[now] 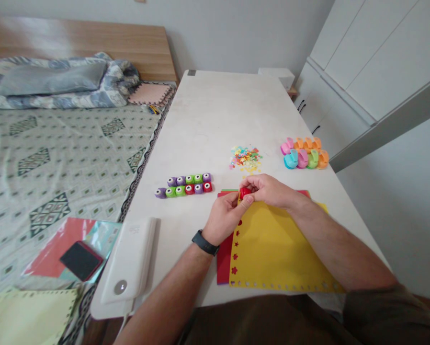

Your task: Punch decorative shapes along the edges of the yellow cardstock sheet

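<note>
Both my hands meet over the far left corner of a yellow foam sheet (279,249) that lies on a red sheet (223,261). My left hand (225,216) and my right hand (268,189) are closed together on a small red paper punch (244,192), which sits at the yellow sheet's edge. Small star-shaped holes run down the yellow sheet's left edge and along its near edge. A black watch is on my left wrist.
On the white table (208,120): two rows of small purple, green and red punches (186,186), a heap of coloured confetti (245,158), larger pastel punches (304,152) at right. A white device (129,261) lies near left. A bed with papers and a dark phone (80,258) stands left.
</note>
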The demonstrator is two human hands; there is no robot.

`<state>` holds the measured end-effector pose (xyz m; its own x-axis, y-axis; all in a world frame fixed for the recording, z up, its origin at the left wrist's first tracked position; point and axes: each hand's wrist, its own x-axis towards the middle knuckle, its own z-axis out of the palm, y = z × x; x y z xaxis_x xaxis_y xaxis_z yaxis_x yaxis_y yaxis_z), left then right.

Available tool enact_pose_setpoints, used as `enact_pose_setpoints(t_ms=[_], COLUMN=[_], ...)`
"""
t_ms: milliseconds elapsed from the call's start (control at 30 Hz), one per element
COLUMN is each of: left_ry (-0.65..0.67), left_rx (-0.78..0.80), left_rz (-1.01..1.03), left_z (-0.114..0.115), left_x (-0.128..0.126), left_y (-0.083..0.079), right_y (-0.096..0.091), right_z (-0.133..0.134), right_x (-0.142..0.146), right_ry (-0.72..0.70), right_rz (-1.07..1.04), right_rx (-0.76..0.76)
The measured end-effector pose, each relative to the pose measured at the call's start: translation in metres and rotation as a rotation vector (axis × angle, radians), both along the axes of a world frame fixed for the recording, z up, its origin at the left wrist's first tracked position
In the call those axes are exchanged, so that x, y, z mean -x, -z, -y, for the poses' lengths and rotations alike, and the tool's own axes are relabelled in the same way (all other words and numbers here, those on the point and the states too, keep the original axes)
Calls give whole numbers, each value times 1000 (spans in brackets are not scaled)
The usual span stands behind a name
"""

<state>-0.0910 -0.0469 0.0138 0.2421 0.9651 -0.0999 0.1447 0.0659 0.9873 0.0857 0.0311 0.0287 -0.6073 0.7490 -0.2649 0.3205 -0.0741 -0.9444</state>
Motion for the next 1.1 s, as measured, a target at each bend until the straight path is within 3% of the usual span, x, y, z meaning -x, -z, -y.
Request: enact_pose_setpoints(t_ms=[333,467,1100], left_ry=[3,21,-46], left_rx=[25,104,134], left_rz=[20,58,96], left_z=[-1,0,1], left_x=[-2,-2,-2], left_y=[5,8,10], right_y=[-13,-16,-10], right_z=[3,2,-14], right_x=[-1,-3,-20], right_ry=[23,53,201], right_rz=[-81,-105,-175], right_rx=[110,101,124])
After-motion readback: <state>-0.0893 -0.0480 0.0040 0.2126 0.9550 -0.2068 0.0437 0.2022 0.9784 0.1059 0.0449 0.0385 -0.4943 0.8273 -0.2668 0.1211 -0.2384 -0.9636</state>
